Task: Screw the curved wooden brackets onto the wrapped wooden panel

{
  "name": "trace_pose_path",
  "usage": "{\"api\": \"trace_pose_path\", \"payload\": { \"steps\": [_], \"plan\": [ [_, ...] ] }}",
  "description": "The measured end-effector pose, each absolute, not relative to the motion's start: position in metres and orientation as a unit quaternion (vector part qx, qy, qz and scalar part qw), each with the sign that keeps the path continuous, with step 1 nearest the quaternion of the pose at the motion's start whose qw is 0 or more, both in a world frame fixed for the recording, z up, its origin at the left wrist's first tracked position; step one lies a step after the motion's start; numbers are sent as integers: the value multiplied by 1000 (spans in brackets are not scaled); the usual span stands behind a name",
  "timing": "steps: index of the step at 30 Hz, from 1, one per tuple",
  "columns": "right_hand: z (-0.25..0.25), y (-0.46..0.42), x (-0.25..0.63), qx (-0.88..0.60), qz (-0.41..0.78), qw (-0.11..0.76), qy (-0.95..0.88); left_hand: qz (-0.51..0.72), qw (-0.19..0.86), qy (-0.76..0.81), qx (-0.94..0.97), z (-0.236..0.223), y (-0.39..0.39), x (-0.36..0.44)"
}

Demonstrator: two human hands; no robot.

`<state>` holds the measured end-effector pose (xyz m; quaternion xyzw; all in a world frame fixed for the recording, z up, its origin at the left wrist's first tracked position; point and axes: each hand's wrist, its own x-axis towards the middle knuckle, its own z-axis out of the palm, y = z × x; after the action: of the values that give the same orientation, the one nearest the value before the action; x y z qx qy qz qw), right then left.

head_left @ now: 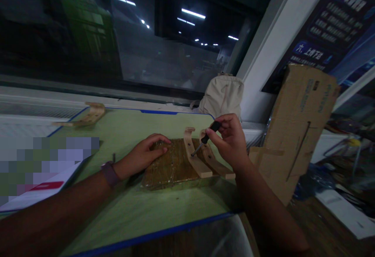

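Note:
My right hand (233, 138) is closed around the black handle of a screwdriver (206, 137). The thin shaft slants down and left, its tip at a dark hole in a curved wooden piece (190, 147). A second, similar curved wooden piece (213, 160) lies close on the right, partly behind the screwdriver and hand. Both rest on a flat brown block (166, 171) wrapped in shiny clear plastic or tape. On the block's left part lies my left hand (146, 151), open, its fingers stretched over the top. A band circles the left wrist.
Under the block is a light green table (117, 206) with blue edging. Another curved wooden piece (92, 115) sits at the far left corner, papers (55, 188) at the left. Beyond stand a beige backpack (223, 95) and the window; a large cardboard sheet (299, 128) leans at right.

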<state>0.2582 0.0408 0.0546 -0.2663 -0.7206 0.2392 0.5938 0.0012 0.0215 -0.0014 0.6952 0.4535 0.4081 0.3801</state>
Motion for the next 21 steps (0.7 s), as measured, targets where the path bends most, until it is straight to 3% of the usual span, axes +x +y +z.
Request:
{"api": "trace_pose_path", "payload": {
  "steps": [4,8,11,16,21],
  "plan": [
    [54,41,265,-259,193,589,-740,411,373,454,697,-1,21,1],
    [55,32,262,-186,255,533,-785,416,373,455,693,-1,21,2],
    [54,34,258,-202,288,548,-759,413,371,455,696,-1,21,1],
    [52,43,261,-294,171,611,-715,410,376,451,698,-1,21,1],
    [52,37,265,-217,136,555,-792,410,364,448,706,-1,22,1]
  ]
}}
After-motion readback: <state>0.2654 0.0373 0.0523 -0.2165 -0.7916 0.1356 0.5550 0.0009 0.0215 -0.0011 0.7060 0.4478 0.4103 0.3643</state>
